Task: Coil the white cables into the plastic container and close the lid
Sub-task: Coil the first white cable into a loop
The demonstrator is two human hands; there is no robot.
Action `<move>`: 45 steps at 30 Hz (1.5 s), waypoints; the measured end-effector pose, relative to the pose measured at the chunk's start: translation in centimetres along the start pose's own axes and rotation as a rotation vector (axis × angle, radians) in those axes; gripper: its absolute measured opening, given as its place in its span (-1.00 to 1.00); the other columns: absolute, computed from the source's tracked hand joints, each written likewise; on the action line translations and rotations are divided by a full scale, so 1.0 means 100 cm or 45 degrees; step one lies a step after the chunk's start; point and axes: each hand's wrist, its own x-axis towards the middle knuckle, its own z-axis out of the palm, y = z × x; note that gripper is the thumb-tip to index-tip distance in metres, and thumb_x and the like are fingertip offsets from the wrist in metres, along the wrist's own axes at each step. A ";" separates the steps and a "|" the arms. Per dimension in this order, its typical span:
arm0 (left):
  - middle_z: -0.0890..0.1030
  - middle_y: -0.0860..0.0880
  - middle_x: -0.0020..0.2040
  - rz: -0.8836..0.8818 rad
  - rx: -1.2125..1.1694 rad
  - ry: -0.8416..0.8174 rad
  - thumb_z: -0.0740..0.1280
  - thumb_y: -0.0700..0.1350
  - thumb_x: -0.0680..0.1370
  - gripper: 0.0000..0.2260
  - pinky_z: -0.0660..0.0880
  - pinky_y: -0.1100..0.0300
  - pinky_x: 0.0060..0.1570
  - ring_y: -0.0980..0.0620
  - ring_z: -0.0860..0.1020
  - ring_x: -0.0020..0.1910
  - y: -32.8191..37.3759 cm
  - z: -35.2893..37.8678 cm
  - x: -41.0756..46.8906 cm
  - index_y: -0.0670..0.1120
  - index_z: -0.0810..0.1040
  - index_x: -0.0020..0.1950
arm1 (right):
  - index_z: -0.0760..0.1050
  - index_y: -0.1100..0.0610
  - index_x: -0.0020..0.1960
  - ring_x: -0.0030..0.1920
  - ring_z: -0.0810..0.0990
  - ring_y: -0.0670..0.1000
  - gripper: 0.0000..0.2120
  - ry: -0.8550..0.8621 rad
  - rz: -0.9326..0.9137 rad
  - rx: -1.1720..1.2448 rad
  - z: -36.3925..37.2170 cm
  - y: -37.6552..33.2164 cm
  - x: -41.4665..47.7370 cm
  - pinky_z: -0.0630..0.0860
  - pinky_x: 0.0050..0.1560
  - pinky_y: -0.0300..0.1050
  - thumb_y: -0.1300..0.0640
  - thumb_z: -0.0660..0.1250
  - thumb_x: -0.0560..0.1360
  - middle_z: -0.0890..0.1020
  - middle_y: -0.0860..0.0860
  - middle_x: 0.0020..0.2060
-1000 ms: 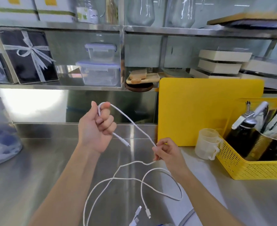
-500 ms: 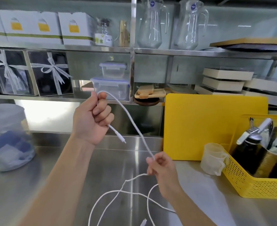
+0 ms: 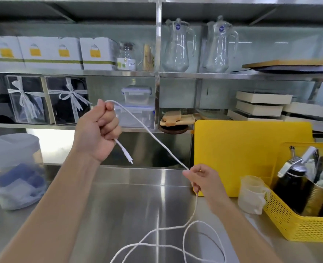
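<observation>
Left hand (image 3: 98, 130) fisted around white cable (image 3: 153, 135) near plug end, raised. Cable runs down-right to right hand (image 3: 202, 179), pinched shut on it. Slack trails from right grip onto table (image 3: 119, 205). Right hand nearer slack; feeds next loop leftward, likely.

Thin white cable (image 3: 153, 136) is disappearing inside the closed left hand (image 3: 98, 130) and the pinching right hand (image 3: 204, 179); its loops are running off the bottom edge. Frosted plastic tub (image 3: 14, 168) at left is being cropped, contents blurred. Yellow perforated plastic basket (image 3: 297, 223) is being cut off at right. Labels on white cardboard boxes (image 3: 50, 53) upper left are staying unreadable.
</observation>
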 end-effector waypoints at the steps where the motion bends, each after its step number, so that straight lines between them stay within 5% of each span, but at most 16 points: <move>1: 0.26 0.10 -0.61 0.005 -0.018 0.004 0.02 -0.05 0.64 -0.67 0.05 0.36 -0.64 0.18 0.17 -0.67 0.003 0.001 0.001 -0.06 0.41 -0.28 | 0.40 0.17 -0.30 -0.56 0.35 -0.09 -0.80 -0.070 0.025 0.047 0.003 0.004 -0.002 0.42 -0.42 -0.17 0.27 0.40 0.41 0.42 -0.07 -0.60; 4: 0.27 0.10 -0.61 0.001 -0.090 0.047 0.02 -0.02 0.64 -0.67 0.04 0.36 -0.65 0.16 0.17 -0.67 0.005 -0.002 -0.001 -0.05 0.39 -0.27 | 0.39 0.15 -0.27 -0.51 0.42 -0.06 -0.79 -0.210 0.176 0.378 0.008 0.017 -0.007 0.56 -0.23 0.03 0.38 0.33 0.43 0.46 -0.02 -0.55; 6: 0.27 0.10 -0.62 -0.030 -0.115 0.117 0.02 -0.03 0.64 -0.67 0.05 0.36 -0.67 0.15 0.18 -0.69 0.000 -0.007 -0.004 -0.05 0.39 -0.27 | 0.38 0.16 -0.25 -0.49 0.44 -0.03 -0.78 -0.175 0.274 0.513 0.010 0.028 -0.012 0.53 -0.38 -0.06 0.42 0.31 0.43 0.47 0.06 -0.49; 10: 0.29 0.10 -0.60 -0.066 -0.077 0.162 0.04 -0.06 0.63 -0.69 0.08 0.38 -0.67 0.18 0.18 -0.68 -0.011 -0.013 -0.012 -0.07 0.41 -0.25 | 0.39 0.21 -0.27 -0.60 0.27 -0.08 -0.80 0.288 0.176 0.562 0.012 0.030 -0.014 0.18 -0.67 -0.30 0.42 0.31 0.44 0.42 0.14 -0.45; 13: 0.38 0.06 -0.53 -0.134 0.115 0.079 0.07 -0.09 0.63 -0.70 0.20 0.38 -0.67 0.19 0.25 -0.63 -0.023 -0.013 -0.018 -0.12 0.49 -0.21 | 0.44 0.15 -0.29 -0.43 0.40 0.01 -0.82 0.501 -0.069 -0.140 0.007 0.017 -0.007 0.30 -0.48 -0.30 0.28 0.31 0.48 0.51 0.05 -0.37; 17: 0.57 -0.05 -0.41 -0.213 0.611 -0.008 0.07 -0.16 0.64 -0.69 0.58 0.20 -0.46 0.06 0.55 -0.51 -0.039 -0.007 -0.024 -0.21 0.53 -0.16 | 0.40 0.14 -0.20 -0.23 0.46 0.09 -0.86 -0.045 -0.217 -1.366 0.002 0.003 -0.005 0.37 -0.25 -0.07 0.19 0.20 0.54 0.50 0.05 -0.16; 20: 0.65 -0.16 -0.31 -0.290 0.916 -0.083 0.07 -0.16 0.65 -0.69 0.66 0.11 -0.26 -0.07 0.68 -0.34 -0.051 0.000 -0.029 -0.22 0.53 -0.15 | 0.40 0.11 -0.11 -0.17 0.47 0.10 -0.94 -0.412 -0.375 -1.690 0.006 -0.011 -0.014 0.33 -0.18 -0.04 0.17 0.19 0.54 0.49 0.05 -0.01; 24: 0.70 -0.18 -0.20 -0.438 1.176 -0.281 0.06 -0.17 0.65 -0.68 0.62 0.22 -0.22 -0.05 0.69 -0.23 -0.068 0.005 -0.037 -0.21 0.55 -0.13 | 0.51 0.09 -0.08 -0.18 0.41 -0.08 -0.89 -0.590 -0.594 -1.428 0.014 -0.040 -0.031 0.37 -0.13 -0.13 0.07 0.25 0.52 0.52 -0.08 -0.15; 28: 0.68 -0.11 -0.34 -0.592 1.108 -0.549 0.06 -0.17 0.64 -0.66 0.50 0.22 -0.26 -0.05 0.65 -0.35 -0.078 0.006 -0.046 -0.17 0.55 -0.20 | 0.55 0.09 -0.17 -0.23 0.45 -0.09 -0.88 -0.410 -0.795 -1.098 0.014 -0.061 -0.030 0.43 -0.19 -0.06 0.12 0.26 0.49 0.47 -0.15 -0.29; 31: 0.53 -0.06 -0.56 -0.660 0.839 -0.558 0.08 -0.19 0.62 -0.68 0.48 0.18 -0.37 0.05 0.43 -0.61 -0.081 0.007 -0.051 -0.16 0.54 -0.24 | 0.56 0.15 -0.18 -0.26 0.45 -0.14 -0.90 -0.280 -0.743 -0.885 0.011 -0.070 -0.020 0.41 -0.20 -0.18 0.18 0.30 0.49 0.44 -0.21 -0.34; 34: 0.28 0.05 -0.63 -0.701 0.376 -0.426 0.11 -0.09 0.57 -0.70 0.16 0.33 -0.58 0.15 0.17 -0.65 -0.079 0.008 -0.049 -0.17 0.51 -0.26 | 0.57 0.18 -0.17 -0.29 0.46 -0.12 -0.92 -0.193 -0.651 -0.653 0.008 -0.071 -0.012 0.39 -0.28 -0.25 0.16 0.37 0.44 0.52 -0.11 -0.35; 40: 0.26 0.12 -0.62 -0.676 0.088 -0.471 0.13 -0.07 0.54 -0.70 0.12 0.35 -0.64 0.16 0.07 -0.62 -0.051 0.008 -0.038 -0.12 0.49 -0.34 | 0.51 0.27 -0.07 -0.62 0.31 -0.13 -0.87 -0.141 -0.192 -0.217 -0.009 -0.047 -0.003 0.24 -0.62 -0.30 0.26 0.40 0.41 0.45 -0.04 -0.57; 45: 0.25 0.09 -0.60 -0.648 0.043 -0.359 0.13 -0.06 0.54 -0.75 0.15 0.34 -0.66 0.18 0.12 -0.66 -0.038 0.006 -0.028 -0.13 0.42 -0.29 | 0.50 0.18 -0.24 -0.56 0.31 -0.06 -0.89 0.203 -0.153 0.057 -0.028 -0.035 0.005 0.23 -0.59 -0.27 0.25 0.34 0.46 0.44 0.00 -0.53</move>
